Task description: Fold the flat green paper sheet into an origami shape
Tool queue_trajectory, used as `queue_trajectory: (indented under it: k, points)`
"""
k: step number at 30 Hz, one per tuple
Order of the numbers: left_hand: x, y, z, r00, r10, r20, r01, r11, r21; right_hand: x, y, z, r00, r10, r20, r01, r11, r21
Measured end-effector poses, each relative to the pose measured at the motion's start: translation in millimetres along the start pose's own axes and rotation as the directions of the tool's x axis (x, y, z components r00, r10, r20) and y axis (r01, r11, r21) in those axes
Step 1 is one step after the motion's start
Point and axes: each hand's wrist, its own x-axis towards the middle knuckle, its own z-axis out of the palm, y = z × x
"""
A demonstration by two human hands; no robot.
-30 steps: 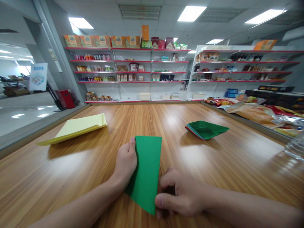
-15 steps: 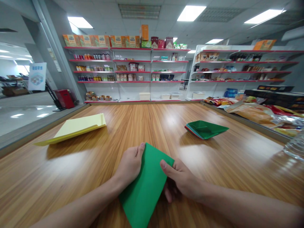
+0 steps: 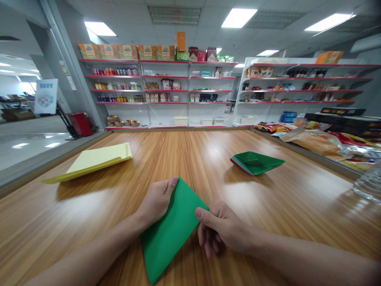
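Note:
A flat green sheet of folded paper (image 3: 174, 226) is held aslant above the near middle of the wooden table (image 3: 166, 155). My left hand (image 3: 157, 200) grips its upper left edge, thumb near the top corner, the other fingers hidden behind it. At the right corner my right hand (image 3: 220, 224) pinches the paper between thumb and forefinger, and its other fingers curl below. Farther off to the right lies a small stack of folded paper (image 3: 257, 163), dark green on top with blue and red layers under it.
A folded yellow paper (image 3: 98, 159) rests at the table's left. A clear plastic container (image 3: 369, 184) stands at the right edge. Snack packets (image 3: 315, 143) and black boxes (image 3: 336, 123) lie beyond the right rim. Stocked shelves (image 3: 166, 89) stand behind the table.
The green paper has shifted a little left and tilted further, its lower end swinging left. Both hands have moved left with it, keeping their hold.

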Motion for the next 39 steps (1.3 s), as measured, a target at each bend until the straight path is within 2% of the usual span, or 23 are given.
queue_trajectory:
  k: [2, 7, 10, 16, 28, 35, 39]
  points:
    - [-0.6, -0.9, 0.7, 1.0, 0.022, 0.006, -0.022, 1.0, 0.022, -0.9, -0.8, -0.3, 1.0, 0.006, 0.014, -0.006, 1.0, -0.019]
    - [-1.4, -0.4, -0.4, 0.997, 0.07, -0.039, -0.066, 0.994, 0.086, -1.4, -2.5, 0.8, 0.997, -0.006, -0.079, 0.002, 0.999, -0.043]
    - [-2.0, 0.7, -1.7, 0.992, 0.102, -0.068, -0.093, 0.988, 0.125, -1.5, -2.3, 1.6, 0.996, 0.003, -0.091, -0.006, 0.999, -0.034]
    - [-4.1, 1.4, -1.6, 0.988, 0.131, -0.085, -0.118, 0.982, 0.144, -1.5, 3.2, -1.0, 0.978, -0.08, -0.19, 0.057, 0.991, -0.122]
    - [-3.7, 3.1, -1.6, 0.983, 0.151, -0.101, -0.133, 0.977, 0.166, -1.3, 1.2, -0.2, 0.978, -0.091, -0.186, 0.07, 0.991, -0.116]
    - [-4.9, 4.6, -1.4, 0.987, 0.126, -0.103, -0.115, 0.988, 0.107, 0.3, 0.6, 0.6, 0.966, -0.097, -0.242, 0.078, 0.993, -0.087]
    - [-4.7, 5.6, -2.3, 0.987, 0.129, -0.092, -0.118, 0.987, 0.109, 0.2, 2.8, -0.9, 0.973, -0.104, -0.206, 0.089, 0.993, -0.081]
